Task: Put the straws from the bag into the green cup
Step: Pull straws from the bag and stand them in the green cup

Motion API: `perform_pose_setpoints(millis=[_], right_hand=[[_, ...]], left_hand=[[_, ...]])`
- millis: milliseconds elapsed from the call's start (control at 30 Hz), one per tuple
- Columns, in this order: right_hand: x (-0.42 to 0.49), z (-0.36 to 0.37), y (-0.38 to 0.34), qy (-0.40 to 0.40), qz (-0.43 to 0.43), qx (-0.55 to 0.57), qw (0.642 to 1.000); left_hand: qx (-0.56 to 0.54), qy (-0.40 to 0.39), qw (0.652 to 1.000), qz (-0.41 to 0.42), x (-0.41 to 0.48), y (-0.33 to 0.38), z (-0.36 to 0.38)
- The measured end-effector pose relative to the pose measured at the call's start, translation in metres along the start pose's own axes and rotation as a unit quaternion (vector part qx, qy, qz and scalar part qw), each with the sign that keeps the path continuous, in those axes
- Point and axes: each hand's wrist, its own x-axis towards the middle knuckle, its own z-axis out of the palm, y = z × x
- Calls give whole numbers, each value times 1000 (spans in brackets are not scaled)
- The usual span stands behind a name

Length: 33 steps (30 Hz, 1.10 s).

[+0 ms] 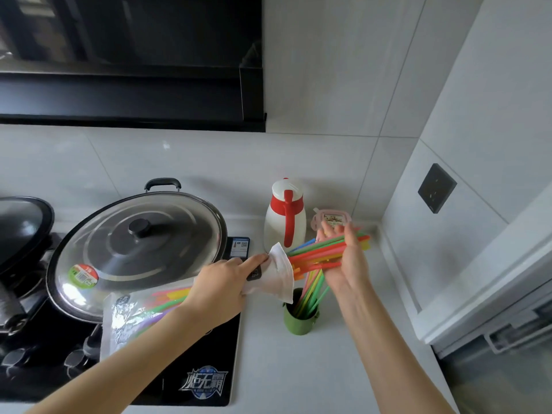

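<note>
A clear plastic bag (131, 312) of coloured straws lies slanted over the stove's right side. My left hand (222, 289) grips it near its white open end (280, 273). A bundle of red, green, yellow and blue straws (322, 249) sticks out of that end to the right, and my right hand (348, 258) is closed around it. Just below, the green cup (298, 319) stands on the counter and holds several green, yellow and pink straws upright.
A large pan with a steel and glass lid (140, 249) sits on the black stove (185, 380) at left. A white and red jug (285, 216) and a small pink-lidded container (330, 219) stand behind the cup. A tiled wall with a dark socket (436, 188) rises at right.
</note>
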Motion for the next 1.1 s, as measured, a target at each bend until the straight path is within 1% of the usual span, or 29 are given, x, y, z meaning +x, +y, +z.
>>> perform_pose_setpoints(millis=[100,167,267,533,733,833,1000,1100], right_hand=[[3,-2,-15,15,-26,71,997],[2,-3,-25,44,-51,107,992],[3,-3,-42,75,-67,136,986],[16,-12,-92,94,-154,103,978],[17,-19,-130,109,-198,112,968],[15,-24,-146,107,-224,115,962],[12,-36,-154,108,-245,96,959],[10,-39,-141,124,-259,40,957]], left_hand=[[-14,0,1000,-6,-3,-6,3],[-20,0,1000,-4,-4,-9,4],[-29,5,1000,-1,-4,-13,6],[-12,0,1000,-18,-4,-24,6],[22,-21,998,-48,0,-36,7],[33,-19,997,-60,2,-44,6],[55,-8,994,-94,9,-65,2],[64,-2,993,-98,11,-72,-1]])
